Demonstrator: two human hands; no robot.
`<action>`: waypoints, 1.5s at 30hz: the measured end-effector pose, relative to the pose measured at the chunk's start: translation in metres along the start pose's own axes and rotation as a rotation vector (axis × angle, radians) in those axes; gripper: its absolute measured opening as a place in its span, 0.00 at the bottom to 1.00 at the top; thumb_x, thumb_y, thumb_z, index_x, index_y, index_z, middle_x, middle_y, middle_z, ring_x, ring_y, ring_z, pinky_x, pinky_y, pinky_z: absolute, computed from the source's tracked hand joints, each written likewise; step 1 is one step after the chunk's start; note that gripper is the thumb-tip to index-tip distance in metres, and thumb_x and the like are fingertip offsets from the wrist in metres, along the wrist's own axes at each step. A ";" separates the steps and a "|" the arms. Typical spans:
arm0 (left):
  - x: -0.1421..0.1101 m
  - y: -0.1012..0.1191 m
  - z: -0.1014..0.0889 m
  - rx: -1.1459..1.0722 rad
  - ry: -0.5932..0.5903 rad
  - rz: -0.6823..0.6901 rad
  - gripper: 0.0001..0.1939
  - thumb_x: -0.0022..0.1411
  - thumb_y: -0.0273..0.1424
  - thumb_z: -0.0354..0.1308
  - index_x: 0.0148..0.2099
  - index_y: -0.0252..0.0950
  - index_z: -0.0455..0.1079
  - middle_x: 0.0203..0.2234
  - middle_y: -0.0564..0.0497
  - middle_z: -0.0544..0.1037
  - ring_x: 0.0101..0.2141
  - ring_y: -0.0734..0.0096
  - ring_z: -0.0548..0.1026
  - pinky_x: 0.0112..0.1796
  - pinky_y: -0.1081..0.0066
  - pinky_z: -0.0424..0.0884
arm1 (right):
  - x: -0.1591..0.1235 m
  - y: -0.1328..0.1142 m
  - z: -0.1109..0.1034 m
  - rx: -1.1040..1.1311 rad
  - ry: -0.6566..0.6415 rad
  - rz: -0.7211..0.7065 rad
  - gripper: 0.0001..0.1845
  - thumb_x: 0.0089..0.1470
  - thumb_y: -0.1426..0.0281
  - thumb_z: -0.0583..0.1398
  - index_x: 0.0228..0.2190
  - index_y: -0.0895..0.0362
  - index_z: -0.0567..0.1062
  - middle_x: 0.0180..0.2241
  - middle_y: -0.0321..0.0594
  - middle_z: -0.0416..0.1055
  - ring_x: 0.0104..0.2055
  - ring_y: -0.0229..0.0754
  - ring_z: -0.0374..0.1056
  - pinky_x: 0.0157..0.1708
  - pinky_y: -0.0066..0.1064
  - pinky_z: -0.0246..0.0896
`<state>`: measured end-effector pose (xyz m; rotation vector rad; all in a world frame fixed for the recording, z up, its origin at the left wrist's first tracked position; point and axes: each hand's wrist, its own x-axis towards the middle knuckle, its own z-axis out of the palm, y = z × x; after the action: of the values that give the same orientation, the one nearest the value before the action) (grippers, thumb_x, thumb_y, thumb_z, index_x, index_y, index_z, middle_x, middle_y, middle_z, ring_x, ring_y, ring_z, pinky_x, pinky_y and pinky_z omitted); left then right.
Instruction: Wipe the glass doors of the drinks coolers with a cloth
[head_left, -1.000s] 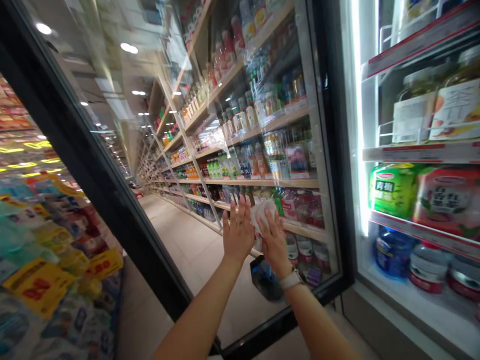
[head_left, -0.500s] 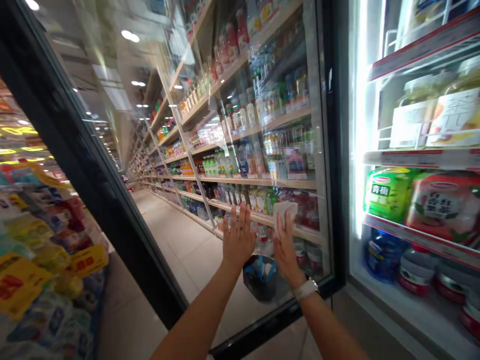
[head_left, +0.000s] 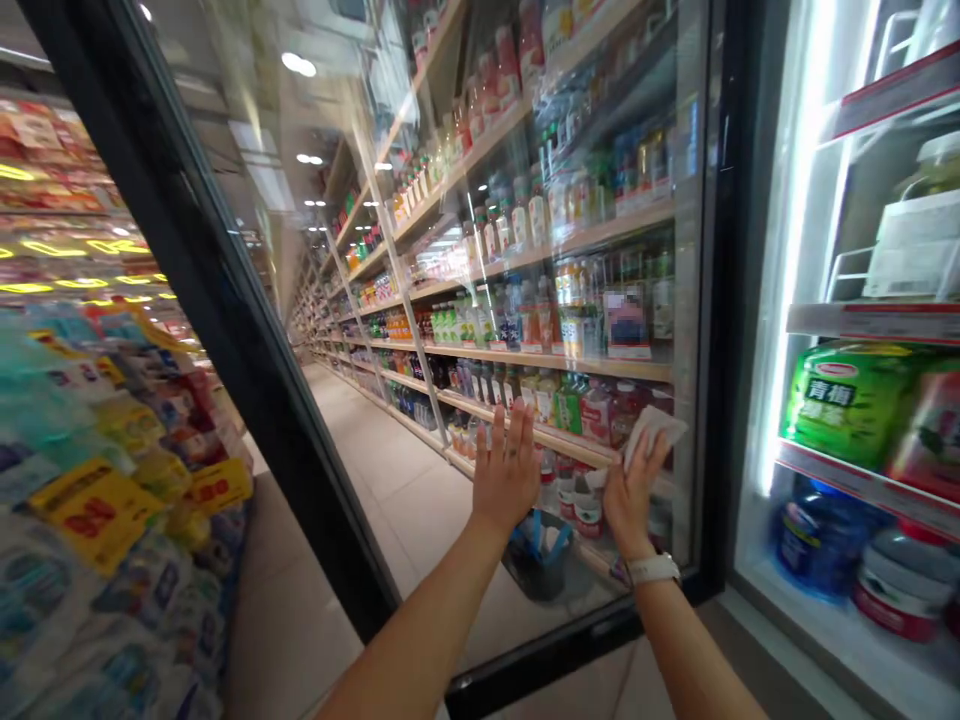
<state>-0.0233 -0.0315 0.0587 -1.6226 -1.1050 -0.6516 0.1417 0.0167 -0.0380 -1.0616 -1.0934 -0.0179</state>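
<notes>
My left hand (head_left: 508, 465) lies flat against the glass door (head_left: 390, 420), its fingers stretched upward, holding nothing. To its right, my right hand (head_left: 634, 495) has a white cloth (head_left: 654, 432) under its fingers, against the lower right part of the same glass. One corner of the cloth sticks out past the fingertips, and the palm side is hidden from me. A pale band (head_left: 652, 569) circles my right wrist. The door stands open in its black frame (head_left: 716, 300).
At right is a lit cooler with green drink packs (head_left: 844, 405) and a blue bottle (head_left: 814, 540). Packaged goods with yellow price signs (head_left: 97, 510) stand at left. Bottle shelves (head_left: 551, 360) and a dark bucket (head_left: 536, 575) with blue strips show in the glass.
My right hand has slid rightward with the cloth, opening a wider gap from my left hand. The left hand stays flat on the glass. The whole view has shifted somewhat.
</notes>
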 end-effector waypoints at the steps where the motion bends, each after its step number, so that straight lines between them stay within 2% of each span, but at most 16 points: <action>1: 0.000 0.000 0.000 0.000 0.002 -0.001 0.35 0.68 0.40 0.48 0.70 0.31 0.44 0.68 0.45 0.47 0.68 0.56 0.38 0.66 0.51 0.40 | -0.008 -0.008 0.004 0.006 -0.033 -0.035 0.34 0.66 0.62 0.45 0.68 0.53 0.39 0.71 0.48 0.25 0.72 0.56 0.23 0.65 0.65 0.29; 5: 0.000 -0.002 0.001 -0.021 -0.010 0.004 0.34 0.68 0.36 0.47 0.71 0.30 0.42 0.68 0.44 0.48 0.68 0.56 0.39 0.66 0.51 0.41 | -0.044 -0.047 0.017 -0.027 -0.293 -0.331 0.35 0.65 0.71 0.45 0.68 0.49 0.37 0.71 0.44 0.27 0.71 0.56 0.21 0.65 0.65 0.35; 8: 0.001 -0.003 0.000 -0.051 -0.013 0.007 0.35 0.67 0.34 0.47 0.71 0.30 0.39 0.67 0.44 0.49 0.68 0.57 0.39 0.66 0.51 0.40 | -0.048 -0.048 0.013 -0.095 -0.400 -0.482 0.38 0.62 0.78 0.45 0.67 0.45 0.36 0.71 0.40 0.29 0.72 0.54 0.21 0.65 0.63 0.38; 10: 0.002 -0.002 -0.001 -0.076 -0.015 -0.001 0.36 0.68 0.36 0.47 0.71 0.30 0.37 0.67 0.44 0.50 0.68 0.58 0.39 0.66 0.51 0.39 | -0.035 -0.032 0.003 -0.150 -0.353 -0.460 0.38 0.62 0.79 0.44 0.67 0.44 0.37 0.71 0.39 0.29 0.71 0.54 0.21 0.64 0.65 0.36; 14: 0.002 0.000 -0.001 -0.095 -0.019 -0.013 0.37 0.68 0.38 0.48 0.71 0.32 0.36 0.67 0.44 0.50 0.68 0.58 0.39 0.66 0.51 0.39 | -0.004 0.007 -0.018 -0.128 -0.184 -0.219 0.34 0.65 0.71 0.44 0.68 0.50 0.38 0.71 0.46 0.26 0.71 0.55 0.21 0.65 0.64 0.30; 16: 0.002 0.001 -0.001 -0.090 -0.024 -0.016 0.37 0.68 0.38 0.48 0.71 0.32 0.36 0.67 0.45 0.49 0.68 0.57 0.39 0.66 0.50 0.39 | 0.001 0.011 -0.020 -0.073 -0.143 -0.132 0.33 0.66 0.67 0.44 0.68 0.52 0.39 0.71 0.47 0.25 0.72 0.55 0.23 0.66 0.62 0.30; 18: 0.002 0.001 -0.001 -0.083 -0.024 -0.018 0.37 0.68 0.38 0.48 0.71 0.32 0.37 0.68 0.45 0.49 0.68 0.57 0.39 0.66 0.50 0.39 | -0.006 0.002 -0.014 -0.029 -0.126 -0.109 0.33 0.66 0.65 0.44 0.68 0.52 0.38 0.71 0.47 0.24 0.72 0.54 0.24 0.66 0.61 0.31; 20: 0.002 0.000 -0.001 -0.080 -0.018 -0.017 0.37 0.68 0.38 0.48 0.71 0.32 0.36 0.68 0.44 0.49 0.68 0.58 0.39 0.66 0.50 0.39 | -0.021 -0.017 -0.004 -0.001 -0.161 -0.164 0.33 0.66 0.66 0.44 0.68 0.51 0.38 0.71 0.46 0.25 0.72 0.54 0.25 0.66 0.62 0.33; 24: 0.002 -0.002 -0.001 -0.086 -0.005 -0.008 0.38 0.67 0.35 0.49 0.71 0.31 0.35 0.67 0.42 0.50 0.68 0.59 0.41 0.66 0.51 0.42 | -0.049 -0.047 0.014 -0.024 -0.339 -0.392 0.35 0.64 0.74 0.44 0.68 0.48 0.40 0.71 0.42 0.31 0.72 0.53 0.28 0.66 0.59 0.40; 26: 0.002 -0.002 -0.002 -0.085 -0.002 -0.009 0.37 0.66 0.34 0.49 0.71 0.31 0.36 0.67 0.42 0.50 0.68 0.59 0.43 0.66 0.52 0.44 | -0.049 -0.043 0.015 -0.074 -0.381 -0.468 0.36 0.62 0.77 0.45 0.68 0.47 0.40 0.71 0.41 0.33 0.72 0.53 0.28 0.65 0.60 0.42; 28: 0.002 -0.002 -0.003 -0.078 0.003 -0.012 0.37 0.67 0.35 0.49 0.71 0.32 0.38 0.67 0.43 0.51 0.68 0.58 0.43 0.66 0.52 0.44 | -0.036 -0.028 0.009 -0.116 -0.363 -0.472 0.37 0.62 0.77 0.45 0.67 0.46 0.40 0.71 0.42 0.35 0.72 0.53 0.28 0.65 0.63 0.40; 33: 0.002 0.000 -0.002 -0.042 0.032 -0.011 0.34 0.67 0.38 0.48 0.70 0.31 0.44 0.67 0.45 0.52 0.68 0.57 0.42 0.66 0.52 0.41 | 0.004 0.014 -0.015 -0.082 -0.093 -0.177 0.35 0.65 0.70 0.45 0.68 0.50 0.38 0.71 0.46 0.27 0.72 0.57 0.25 0.65 0.64 0.33; 36: 0.002 0.000 -0.001 -0.022 0.050 -0.008 0.33 0.67 0.39 0.48 0.69 0.31 0.48 0.67 0.46 0.52 0.68 0.57 0.41 0.67 0.52 0.38 | 0.006 0.010 -0.016 -0.019 -0.060 -0.097 0.34 0.65 0.66 0.46 0.68 0.50 0.38 0.71 0.45 0.25 0.72 0.56 0.27 0.66 0.61 0.32; 38: 0.001 0.000 -0.002 -0.016 0.045 -0.006 0.32 0.67 0.39 0.48 0.69 0.31 0.50 0.67 0.47 0.52 0.68 0.57 0.42 0.67 0.53 0.38 | -0.008 -0.006 -0.008 0.003 -0.106 -0.129 0.34 0.66 0.66 0.45 0.68 0.51 0.38 0.71 0.46 0.27 0.72 0.55 0.28 0.66 0.62 0.32; 42: 0.000 -0.001 -0.001 -0.017 0.035 0.000 0.32 0.67 0.38 0.48 0.69 0.31 0.50 0.67 0.45 0.53 0.68 0.57 0.44 0.66 0.52 0.43 | -0.047 -0.041 0.014 0.010 -0.288 -0.346 0.34 0.65 0.70 0.45 0.68 0.50 0.38 0.71 0.46 0.32 0.72 0.54 0.30 0.66 0.61 0.38; 45: -0.001 -0.001 -0.001 -0.015 0.057 0.004 0.31 0.67 0.36 0.47 0.69 0.31 0.51 0.67 0.46 0.53 0.68 0.57 0.43 0.66 0.53 0.41 | -0.057 -0.046 0.018 -0.054 -0.377 -0.464 0.36 0.64 0.73 0.46 0.68 0.49 0.38 0.71 0.46 0.35 0.72 0.54 0.30 0.65 0.60 0.42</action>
<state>-0.0246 -0.0326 0.0588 -1.6092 -1.0576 -0.7008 0.0775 -0.0218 -0.0469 -0.8559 -1.6734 -0.2257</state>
